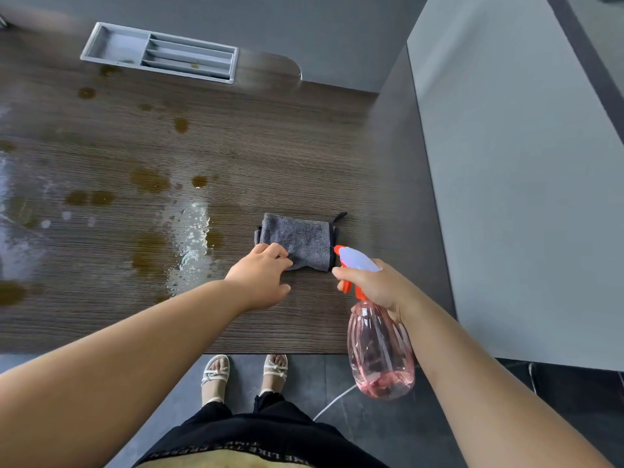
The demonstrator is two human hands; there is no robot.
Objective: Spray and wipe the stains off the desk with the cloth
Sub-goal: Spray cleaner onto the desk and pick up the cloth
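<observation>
A folded grey cloth [299, 239] lies on the dark wood desk [270, 157], right of centre. My left hand [261, 276] pinches the cloth's near left corner. My right hand [374, 287] grips the neck of a pink see-through spray bottle [380, 349] with an orange trigger and white nozzle, held over the desk's front edge just right of the cloth. Several brown stains [148, 180] dot the left half of the desk. A wet sprayed patch [192, 231] shines left of the cloth.
A grey recessed cable tray [114, 45] sits at the back of the desk. A grey partition wall [523, 180] bounds the desk on the right. The desk's front edge runs just above my feet [246, 369]. A white cable [334, 400] lies on the floor.
</observation>
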